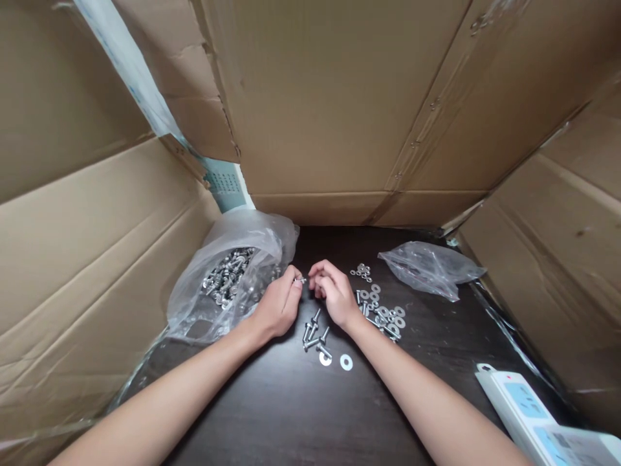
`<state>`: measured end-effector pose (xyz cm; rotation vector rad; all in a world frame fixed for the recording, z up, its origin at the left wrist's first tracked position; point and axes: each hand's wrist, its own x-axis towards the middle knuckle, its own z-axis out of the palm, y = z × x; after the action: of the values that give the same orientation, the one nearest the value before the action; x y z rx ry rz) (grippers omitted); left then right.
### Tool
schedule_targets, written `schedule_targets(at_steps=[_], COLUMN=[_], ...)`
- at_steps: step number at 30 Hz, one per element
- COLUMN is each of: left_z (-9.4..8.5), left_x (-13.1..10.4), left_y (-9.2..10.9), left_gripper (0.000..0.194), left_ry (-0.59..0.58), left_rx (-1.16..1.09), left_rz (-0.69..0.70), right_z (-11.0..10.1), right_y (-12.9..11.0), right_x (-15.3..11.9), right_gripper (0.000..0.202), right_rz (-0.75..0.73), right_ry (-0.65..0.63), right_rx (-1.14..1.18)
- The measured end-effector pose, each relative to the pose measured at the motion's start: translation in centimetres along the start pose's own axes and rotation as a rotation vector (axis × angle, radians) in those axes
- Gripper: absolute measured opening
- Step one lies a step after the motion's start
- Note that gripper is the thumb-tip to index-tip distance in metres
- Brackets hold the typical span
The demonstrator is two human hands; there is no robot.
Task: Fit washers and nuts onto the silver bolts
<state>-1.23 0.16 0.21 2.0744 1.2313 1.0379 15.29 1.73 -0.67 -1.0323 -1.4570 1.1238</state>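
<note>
My left hand (282, 301) pinches a small silver bolt (301, 280) between thumb and forefinger, its end pointing right. Just across a narrow gap, my right hand (334, 290) has its fingers curled inward; whatever they hold, if anything, is too small to make out. Below the hands lie several bolts (312, 332) in a loose group. Two flat washers, one a bare washer (346, 362) and one partly under a bolt, rest nearest to me. Beside my right wrist is a mixed pile of washers and bolts (383, 316), with small nuts (361, 272) behind it.
A clear plastic bag (194, 310) full of bolts stands open at left, close to my left hand. Another plastic bag (431, 265) lies flat at back right. A white power strip (514, 401) sits front right. Cardboard walls (339, 110) enclose the dark table (272, 414).
</note>
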Motion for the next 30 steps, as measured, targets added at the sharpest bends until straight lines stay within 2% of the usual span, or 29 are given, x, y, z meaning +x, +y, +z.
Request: schedule_targets(at_steps=[5, 10, 15, 22, 30], left_z=[0.3, 0.4, 0.4, 0.5, 0.6], left_x=[0.0, 0.1, 0.2, 0.5, 0.3], left_y=[-0.3, -0.1, 0.2, 0.2, 0.0], left_gripper=[0.014, 0.010, 0.013, 0.014, 0.015], left_ry=[-0.056, -0.008, 0.054, 0.111, 0.153], left_rx=[0.058, 0.082, 0.047, -0.007, -0.016], left_rz=[0.067, 0.098, 0.045, -0.004, 0.018], right_z=[0.1, 0.2, 0.2, 0.4, 0.2], right_y=[-1.1, -1.1, -0.9, -0.5, 0.4], right_x=[-0.2, -0.2, -0.1, -0.1, 0.0], right_gripper=[0.030, 0.033, 0.026, 0.015, 0.011], right_rz=[-0.048, -0.035, -0.041, -0.123, -0.125], right_ry=[-0.028, -0.048, -0.008, 0.017, 0.000], right_rx=[-0.196, -0.218, -0.218, -0.291, -0.217])
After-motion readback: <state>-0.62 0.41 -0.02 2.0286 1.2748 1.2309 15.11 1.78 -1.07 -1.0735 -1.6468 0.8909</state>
